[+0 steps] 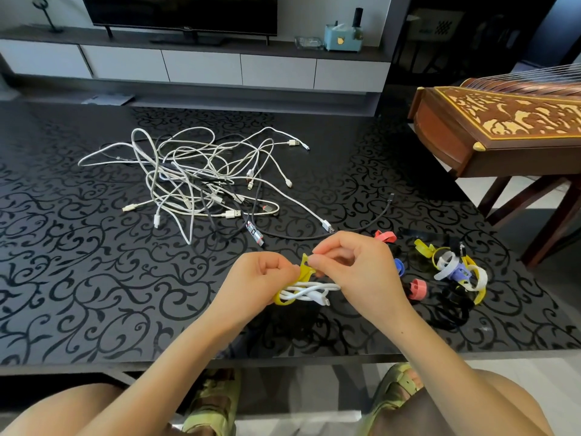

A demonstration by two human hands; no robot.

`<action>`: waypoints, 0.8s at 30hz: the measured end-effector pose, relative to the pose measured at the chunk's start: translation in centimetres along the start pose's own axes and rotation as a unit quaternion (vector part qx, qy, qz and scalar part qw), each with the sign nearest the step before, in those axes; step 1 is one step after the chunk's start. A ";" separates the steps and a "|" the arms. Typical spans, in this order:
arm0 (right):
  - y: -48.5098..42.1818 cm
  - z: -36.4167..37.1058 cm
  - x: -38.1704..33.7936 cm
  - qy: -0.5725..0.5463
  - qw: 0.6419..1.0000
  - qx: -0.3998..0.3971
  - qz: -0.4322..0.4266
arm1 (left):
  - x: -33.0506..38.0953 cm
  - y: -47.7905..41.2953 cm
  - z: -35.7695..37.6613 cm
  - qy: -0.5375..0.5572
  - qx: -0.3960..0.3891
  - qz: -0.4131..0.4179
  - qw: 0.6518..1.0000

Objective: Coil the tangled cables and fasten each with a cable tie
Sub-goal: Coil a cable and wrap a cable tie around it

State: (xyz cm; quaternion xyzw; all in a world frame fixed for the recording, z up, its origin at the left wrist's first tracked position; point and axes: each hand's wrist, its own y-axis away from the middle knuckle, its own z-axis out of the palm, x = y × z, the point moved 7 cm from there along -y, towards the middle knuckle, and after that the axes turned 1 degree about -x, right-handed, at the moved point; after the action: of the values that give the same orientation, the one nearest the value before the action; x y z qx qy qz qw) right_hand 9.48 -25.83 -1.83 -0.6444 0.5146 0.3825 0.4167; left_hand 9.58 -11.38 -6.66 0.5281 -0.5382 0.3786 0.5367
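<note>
- Pinching the yellow tie (305,269) from both sides, I hold it just above the counter (78,278), near its front edge.
- My left grip (264,272) is curled into a loose fist, thumb and fingertips pressed on the tie's left side.
- My right grip (355,265) nips the tie's upper end between thumb and forefinger; its other fingers are bent.
- The coil (309,291), a white cable wound into a few long loops, hangs below and between the two grips.
- The tie runs down from my fingers and wraps round the coil's left end.
- The coil's right end passes under my right grip, so I cannot tell whether that grip touches it. One plug sticks out at the coil's lower right.
- The tangle (201,180), mostly white cables with a few dark ones, lies loose on the counter beyond my left grip, well apart from the coil.
- A black cable (361,229) trails from the tangle to the right, passing just behind my right grip.
- The spare ties (452,269), yellow, white, lilac, pink, blue and black, lie in a heap on the counter to the right of my right grip.
- A carved wooden instrument (503,127) stands past the counter's right edge.
- A TV (179,11) sits on a low cabinet (201,67) at the back.
</note>
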 end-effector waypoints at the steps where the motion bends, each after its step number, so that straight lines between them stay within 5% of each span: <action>1: 0.0 0.0 0.0 -0.004 1.000 0.002 -0.002 | 0.0 0.0 0.0 0.003 0.002 0.000 1.000; 14: 0.1 0.8 -1.0 -0.014 0.999 -0.018 -0.047 | 0.3 0.1 -0.6 -0.017 0.013 0.029 0.999; 24: -0.3 2.1 2.1 -0.227 0.951 -0.081 0.196 | 0.8 0.5 -0.6 -0.035 0.026 0.039 0.998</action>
State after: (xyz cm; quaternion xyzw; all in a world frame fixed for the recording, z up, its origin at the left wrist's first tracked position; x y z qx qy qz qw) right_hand 10.01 -24.55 -4.53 -0.4590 0.4898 0.6330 0.3856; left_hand 9.31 -10.84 -5.67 0.5336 -0.5669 0.3942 0.4884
